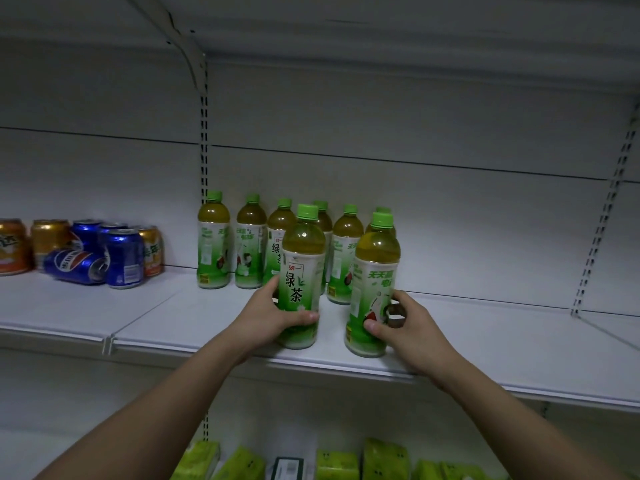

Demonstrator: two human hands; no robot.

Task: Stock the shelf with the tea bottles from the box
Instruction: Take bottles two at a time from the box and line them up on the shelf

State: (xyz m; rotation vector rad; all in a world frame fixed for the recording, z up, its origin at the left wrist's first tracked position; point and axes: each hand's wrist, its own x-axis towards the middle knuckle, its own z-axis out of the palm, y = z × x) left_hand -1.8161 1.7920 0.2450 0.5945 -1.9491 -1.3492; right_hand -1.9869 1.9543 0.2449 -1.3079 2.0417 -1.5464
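Centrally, a white shelf point(214, 317) carried two green tea bottles near its front edge, each held upright by one hand. The left hand point(268, 315) was wrapped around the lower label of the left front bottle point(303, 271), thumb across the front and fingers behind it. The right hand point(403, 329) gripped the lower part of the right front bottle point(375, 282), thumb on the label and fingers curled around its right side. Both bottles appeared to stand on the shelf surface, well apart from each other, with bare forearms reaching in from below. Behind them, toward the back of the shelf, stood a row of further tea bottles point(251, 242) with green caps, upright and close together; the hindmost were partly hidden by the front two. Toward the left end of the same shelf sat a cluster of drink cans point(123, 259), orange and blue, one blue can point(76, 266) lying on its side. Green packets point(384, 460) lay on the level beneath, near the lower frame edge.
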